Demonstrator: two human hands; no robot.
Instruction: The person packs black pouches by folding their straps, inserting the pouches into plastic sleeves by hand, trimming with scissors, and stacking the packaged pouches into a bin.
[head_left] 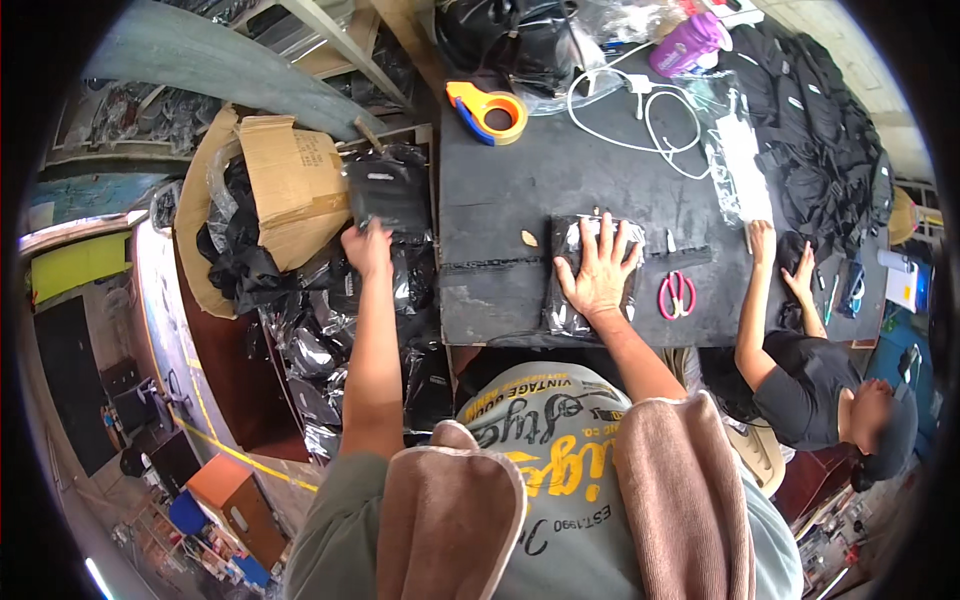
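Observation:
My left hand (369, 250) reaches out past the table's left edge, its fingers closed at the lower edge of a flat black item in a clear plastic bag (392, 200). That bag is over a heap of similar shiny black bagged items (325, 345). My right hand (598, 278) lies flat, fingers spread, on another black item in a clear plastic bag (564, 305) near the front of the dark table (490, 300). The palm and fingers cover much of that bag. Just right of it are pink-handled scissors (677, 296).
An open cardboard box (290, 180) with black material stands at the left. An orange and blue tape dispenser (486, 113), white cable (655, 145) and purple bottle (688, 45) are farther back. At right, a co-worker (810, 390) reaches onto the table beside piled black bags (820, 130).

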